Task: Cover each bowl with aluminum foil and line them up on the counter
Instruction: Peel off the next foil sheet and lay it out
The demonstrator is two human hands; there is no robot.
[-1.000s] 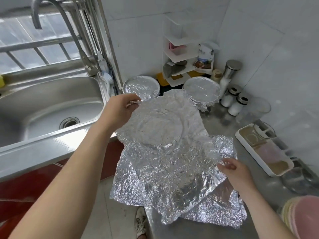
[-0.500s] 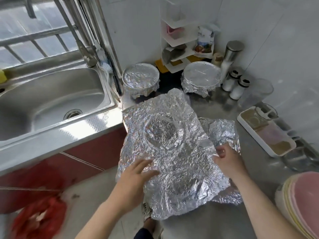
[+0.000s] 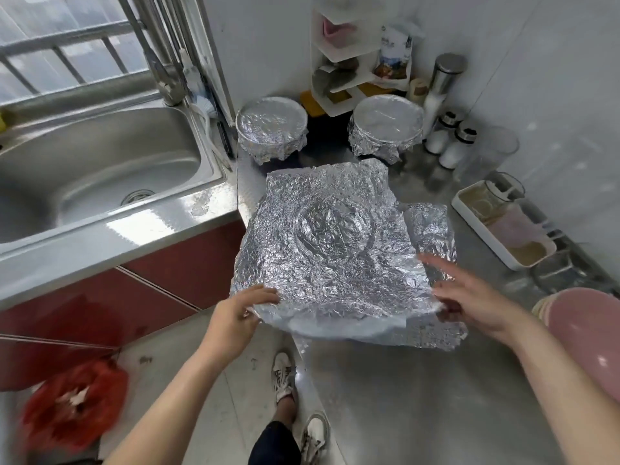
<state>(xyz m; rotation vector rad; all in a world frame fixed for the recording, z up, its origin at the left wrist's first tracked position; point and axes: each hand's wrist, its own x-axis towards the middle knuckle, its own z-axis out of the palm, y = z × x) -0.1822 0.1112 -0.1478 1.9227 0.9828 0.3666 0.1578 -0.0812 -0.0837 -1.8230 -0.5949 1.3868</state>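
A crumpled aluminum foil sheet (image 3: 328, 250) lies on the steel counter (image 3: 402, 397), the left hand (image 3: 240, 318) pinching its 7 o'clock corner and the right hand (image 3: 469, 297) spread-fingered at its 4 o'clock edge, with a foil-covered bowl (image 3: 271, 129) beyond at 11 o'clock and a second foil-covered bowl (image 3: 385, 124) at 1 o'clock.

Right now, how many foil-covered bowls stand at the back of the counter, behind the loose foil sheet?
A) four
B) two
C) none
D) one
B: two stand behind the loose foil sheet, the first covered bowl beside the sink and the second covered bowl beside the shakers.
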